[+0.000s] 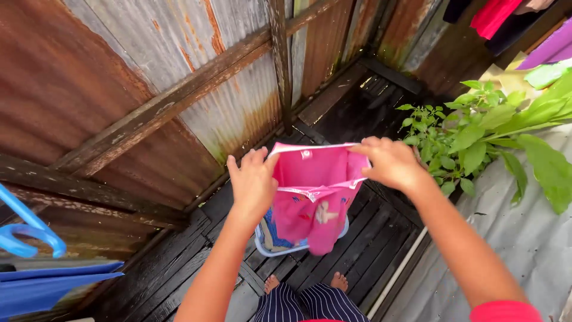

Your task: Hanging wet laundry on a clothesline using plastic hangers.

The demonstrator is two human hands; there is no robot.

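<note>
**Desk:** What have the hands got, and how does it lie?

**Operator:** From my feed, both are up in front of the camera. My left hand [253,182] pinches the left top corner of a pink garment [316,191], and my right hand [390,162] grips the right top corner. Both are closed on the cloth. The top edge is stretched nearly level between them, tilting slightly up toward the right. The garment's long axis runs downward, its lower end hanging toward the floor.

**Desk:** Any marks on it?

**Operator:** A small pale label sits at the top edge near the left hand, and a pale printed figure shows low on the front. A patterned band crosses the middle where the cloth folds.

**Desk:** Containers?

**Operator:** A light blue basket [268,241] stands on the dark wooden floor [369,250] right below the garment, mostly hidden by it. Some blue and pale cloth shows inside; I cannot tell more.

**Desk:** Around it?

**Operator:** Rusty corrugated wall [89,89] on the left, a blue hanger [27,229] at the left edge, a green plant [494,131] on the right.
</note>
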